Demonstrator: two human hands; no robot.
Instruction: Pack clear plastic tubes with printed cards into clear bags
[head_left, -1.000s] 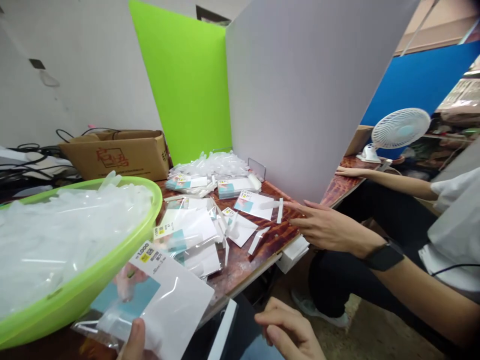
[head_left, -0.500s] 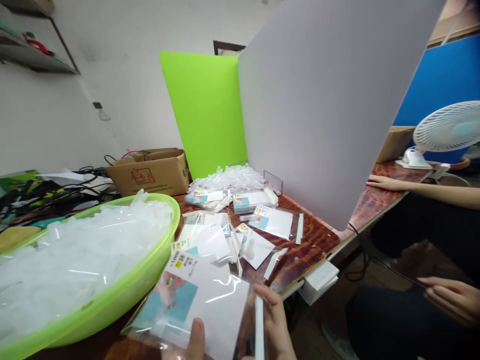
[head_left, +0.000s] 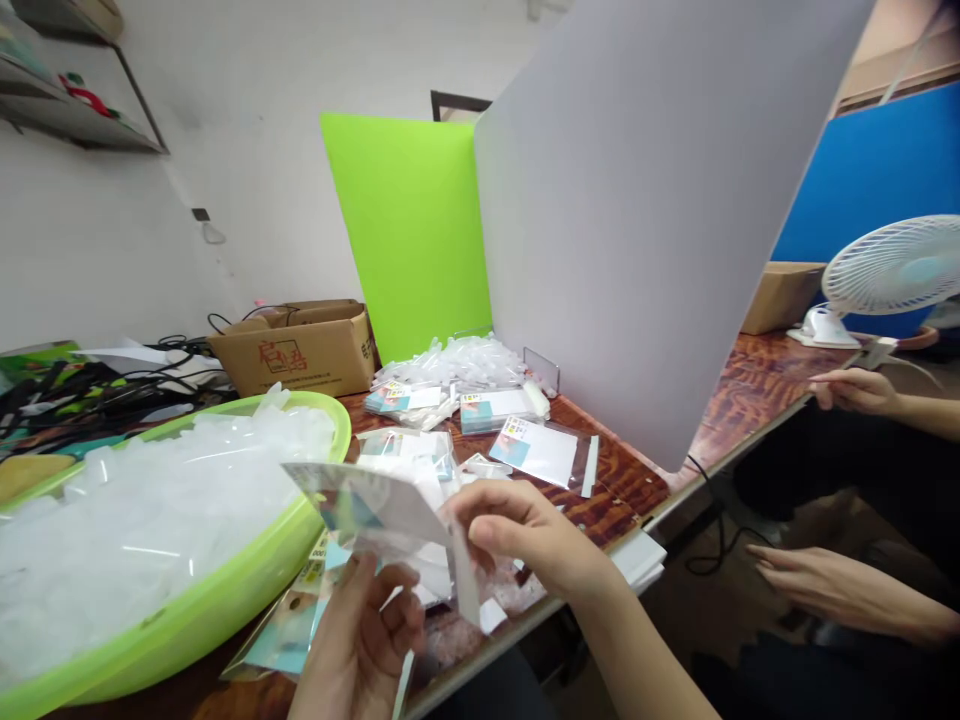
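Observation:
A clear plastic bag with a printed card (head_left: pixel 390 510) inside is held up and tilted in front of me, its near end smeared by motion. My right hand (head_left: pixel 517 530) pinches its right end, beside the pale flap strip. My left hand (head_left: pixel 367 620), fingers curled, grips it from below at the lower left. A thin white strip (head_left: pixel 403 685) shows by the left hand; whether the fingers hold it, I cannot tell. Beneath lies another bagged card (head_left: pixel 289 620), against the basin. Farther back on the table is a bagged card with its flap strip (head_left: pixel 544 452).
A lime-green basin (head_left: pixel 300 550) full of translucent plastic pieces stands at left. Behind are a pile of clear pieces (head_left: pixel 465 362), card stacks (head_left: pixel 499 410), a cardboard box (head_left: pixel 300 350) and a grey divider (head_left: pixel 615 230). At right are a co-worker's hands (head_left: pixel 840 590) and a white fan (head_left: pixel 892 265).
The bagged card has been lifted and tipped from facing me to nearly edge-on. My right hand has moved up and in over its right end. The co-worker's hands have shifted.

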